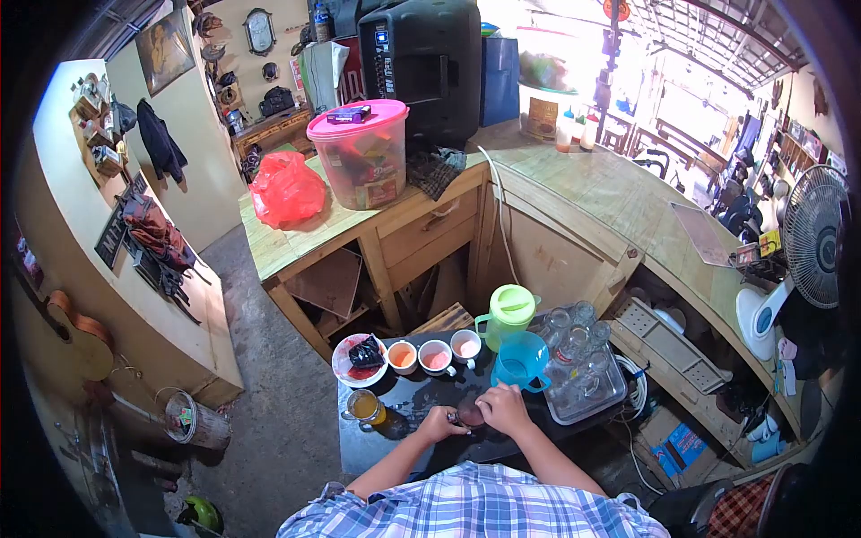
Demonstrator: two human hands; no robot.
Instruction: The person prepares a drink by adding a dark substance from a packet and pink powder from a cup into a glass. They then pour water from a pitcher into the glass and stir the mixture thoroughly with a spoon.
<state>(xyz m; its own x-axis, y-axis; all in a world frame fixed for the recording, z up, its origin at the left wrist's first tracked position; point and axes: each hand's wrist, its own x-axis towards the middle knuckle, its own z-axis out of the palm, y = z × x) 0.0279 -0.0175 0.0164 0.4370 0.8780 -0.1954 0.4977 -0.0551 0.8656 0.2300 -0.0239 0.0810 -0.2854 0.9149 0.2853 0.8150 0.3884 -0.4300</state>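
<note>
My left hand (441,425) is closed at the near edge of the dark table, beside a small dark roundish item (470,412) that I cannot make out. My right hand (504,409) is closed on the other side of that item, just below a blue pitcher (521,360). Left of my hands stands a glass mug of yellow-orange liquid (365,408). Behind it are a plate with a black packet (360,360) and three white cups, one with orange contents (402,358), two with pink (437,357) (465,348).
A green lidded pitcher (508,316) stands behind the blue one. To the right, a clear tray (588,403) holds several glasses. The wooden counter (574,184) bears a pink-lidded tub (360,152), a red bag (288,190) and a black speaker (430,72). A fan (807,242) is far right.
</note>
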